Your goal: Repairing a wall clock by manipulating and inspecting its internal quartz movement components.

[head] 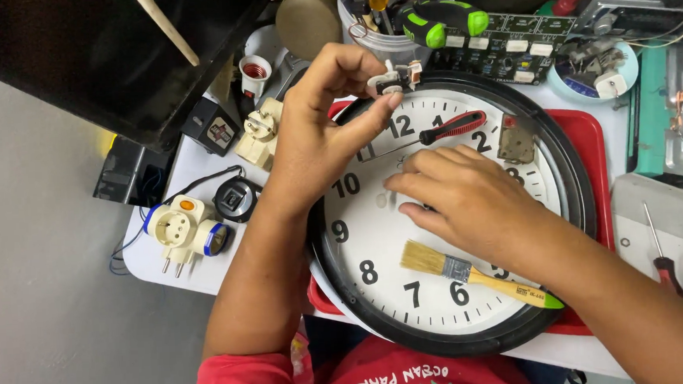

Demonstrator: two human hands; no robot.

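Left hand (315, 135) pinches a small white part (396, 80) between thumb and forefinger, up at twelve o'clock over the wall clock (451, 209). Right hand (466, 197) rests half-curled on the dial's centre, holding nothing I can see. Screwdriver (451, 128) and paintbrush (478, 274) lie on the face, which looks opened up, hands off. The red tray (593, 163) sits on a cluttered white table (193, 176).

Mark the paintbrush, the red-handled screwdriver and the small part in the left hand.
paintbrush (456, 268), head view, metal ferrule.
red-handled screwdriver (456, 125), head view, handle.
small white part (395, 79), head view, its body, pinched by left hand (311, 135) fingertips.
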